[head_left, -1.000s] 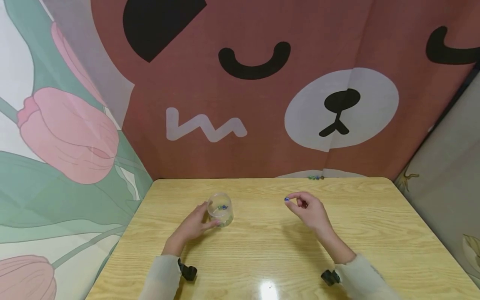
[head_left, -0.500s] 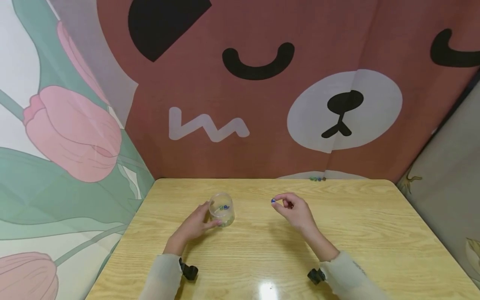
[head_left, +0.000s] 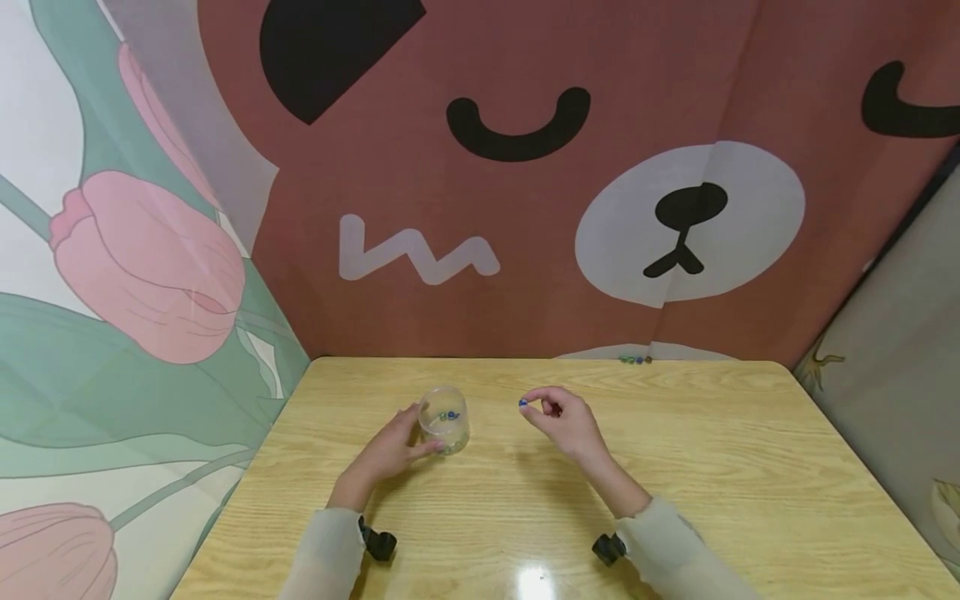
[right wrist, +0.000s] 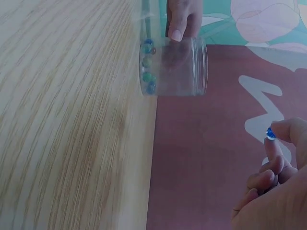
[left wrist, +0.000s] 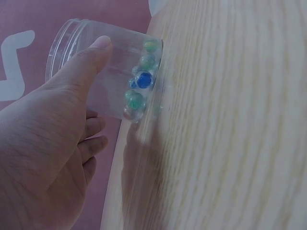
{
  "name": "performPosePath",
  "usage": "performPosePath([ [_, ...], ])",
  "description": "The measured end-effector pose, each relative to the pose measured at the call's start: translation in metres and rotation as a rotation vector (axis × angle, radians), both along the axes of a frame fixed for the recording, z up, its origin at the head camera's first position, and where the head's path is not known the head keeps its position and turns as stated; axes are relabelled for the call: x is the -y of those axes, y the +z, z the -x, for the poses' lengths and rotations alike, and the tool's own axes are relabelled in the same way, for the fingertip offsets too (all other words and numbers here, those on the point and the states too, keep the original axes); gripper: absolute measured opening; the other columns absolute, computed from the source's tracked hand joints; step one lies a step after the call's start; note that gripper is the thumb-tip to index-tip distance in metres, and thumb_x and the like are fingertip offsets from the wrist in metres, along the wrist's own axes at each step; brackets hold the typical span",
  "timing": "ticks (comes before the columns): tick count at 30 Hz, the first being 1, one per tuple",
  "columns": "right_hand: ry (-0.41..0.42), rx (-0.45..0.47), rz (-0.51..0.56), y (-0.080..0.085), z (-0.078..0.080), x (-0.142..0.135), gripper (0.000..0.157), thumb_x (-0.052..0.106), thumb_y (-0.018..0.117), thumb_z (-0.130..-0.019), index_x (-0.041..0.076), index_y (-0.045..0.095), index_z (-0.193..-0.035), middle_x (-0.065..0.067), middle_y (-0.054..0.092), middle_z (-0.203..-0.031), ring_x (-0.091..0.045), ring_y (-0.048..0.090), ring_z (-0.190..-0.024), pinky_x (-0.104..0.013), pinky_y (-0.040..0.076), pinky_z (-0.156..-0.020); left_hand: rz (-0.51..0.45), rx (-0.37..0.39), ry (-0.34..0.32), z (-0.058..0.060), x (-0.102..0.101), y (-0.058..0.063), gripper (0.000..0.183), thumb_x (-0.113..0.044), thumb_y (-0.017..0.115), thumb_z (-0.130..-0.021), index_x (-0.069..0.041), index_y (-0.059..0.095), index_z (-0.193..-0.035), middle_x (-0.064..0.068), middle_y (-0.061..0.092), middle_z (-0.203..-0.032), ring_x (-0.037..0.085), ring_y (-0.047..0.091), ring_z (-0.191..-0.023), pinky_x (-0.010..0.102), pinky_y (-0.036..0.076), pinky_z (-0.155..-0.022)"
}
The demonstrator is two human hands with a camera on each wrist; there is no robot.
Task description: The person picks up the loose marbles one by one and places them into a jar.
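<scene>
A clear plastic jar with no lid stands upright on the table, left of the middle. My left hand grips its left side, with the thumb along the near wall. Several green and blue marbles lie on the bottom of the jar. To the right of the jar, my right hand is raised over the table and pinches a blue marble between thumb and index finger. The other fingers of that hand are curled in the right wrist view.
A short row of marbles lies at the far edge of the wooden table, right of the middle. Behind the table hangs a brown cloth printed with a bear; a tulip-patterned cloth hangs on the left.
My right hand has moved left toward the jar, carrying the blue marble. The left hand keeps its grip on the jar, which stays in place. The head view has shifted slightly.
</scene>
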State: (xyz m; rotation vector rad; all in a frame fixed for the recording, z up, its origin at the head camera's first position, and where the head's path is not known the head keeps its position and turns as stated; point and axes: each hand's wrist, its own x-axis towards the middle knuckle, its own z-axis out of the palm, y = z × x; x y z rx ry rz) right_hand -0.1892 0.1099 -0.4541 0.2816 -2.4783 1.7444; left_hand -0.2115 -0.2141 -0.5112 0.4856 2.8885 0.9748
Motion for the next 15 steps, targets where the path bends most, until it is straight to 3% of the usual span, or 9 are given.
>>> performPosePath([
  [15,0.020,-0.010,-0.011,-0.003,0.009,0.031,0.011,0.020,0.079,-0.090,0.014,0.077,-0.099,0.000,0.043,-0.071,-0.008,0.034,-0.058,-0.025,0.035,-0.059,-0.005,0.016,-0.001,0.000,-0.001,0.003,0.095,-0.054,0.072,-0.089,-0.011,0.028,-0.161,0.020,0.031,-0.162,0.044,0.024,-0.150,0.060,0.021,-0.121],
])
